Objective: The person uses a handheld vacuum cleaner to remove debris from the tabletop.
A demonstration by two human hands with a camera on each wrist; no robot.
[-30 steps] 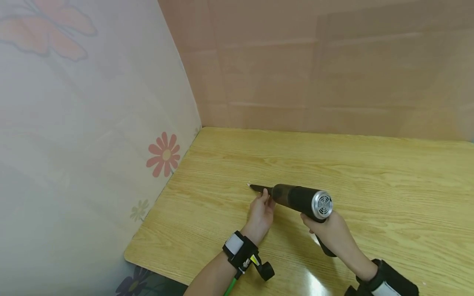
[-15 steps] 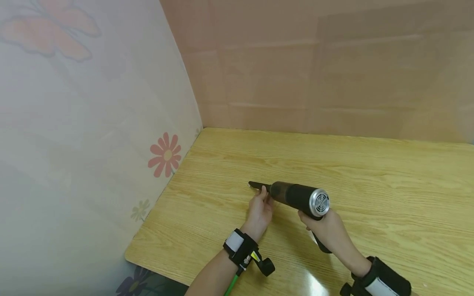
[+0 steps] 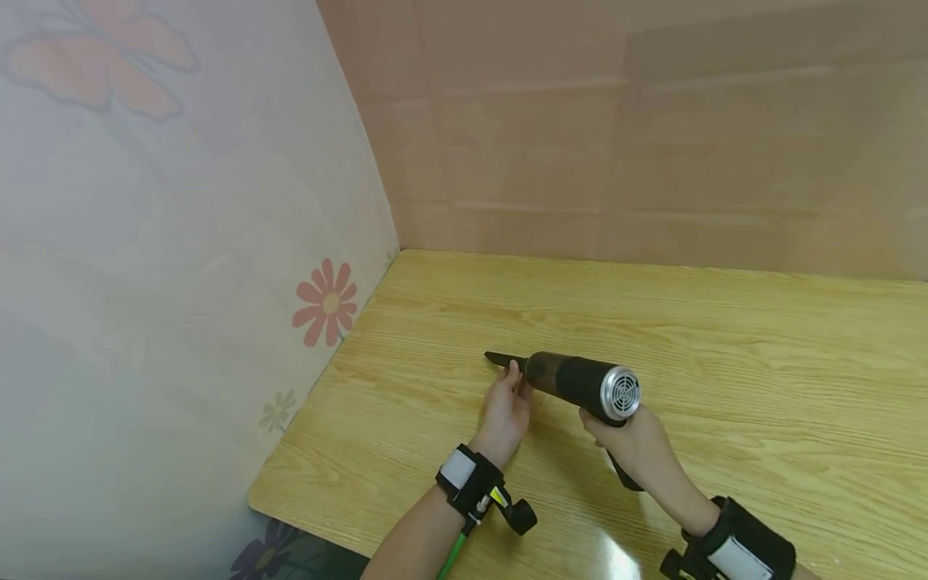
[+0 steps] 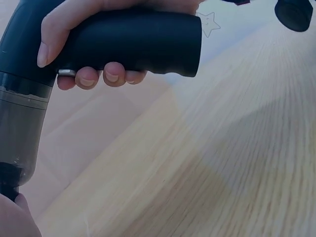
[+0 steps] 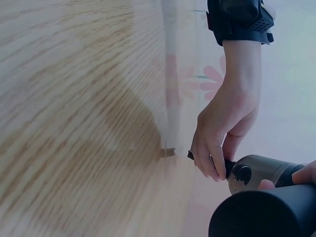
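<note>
Head view: the right hand [image 3: 634, 447] grips the handle of a black handheld vacuum [image 3: 580, 383] held just above the table [image 3: 725, 346]; the left hand [image 3: 507, 411] pinches its nozzle [image 3: 502, 360].

Left wrist view: right-hand fingers [image 4: 94, 76] curl round the vacuum's black handle [image 4: 133, 42], above the wood.

Right wrist view: the left hand [image 5: 222, 133] pinches the nozzle base beside the clear canister [image 5: 259, 173]; a flowered wall [image 5: 207, 84] stands behind.

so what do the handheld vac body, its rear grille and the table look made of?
Vacuum body: matte black plastic by the look, no glare; the front section is smoky translucent plastic. Rear grille: silvery, shiny, metal or plated plastic, cannot tell which. Table: pale wood-grain surface with a glossy reflection, likely laminate.
</note>
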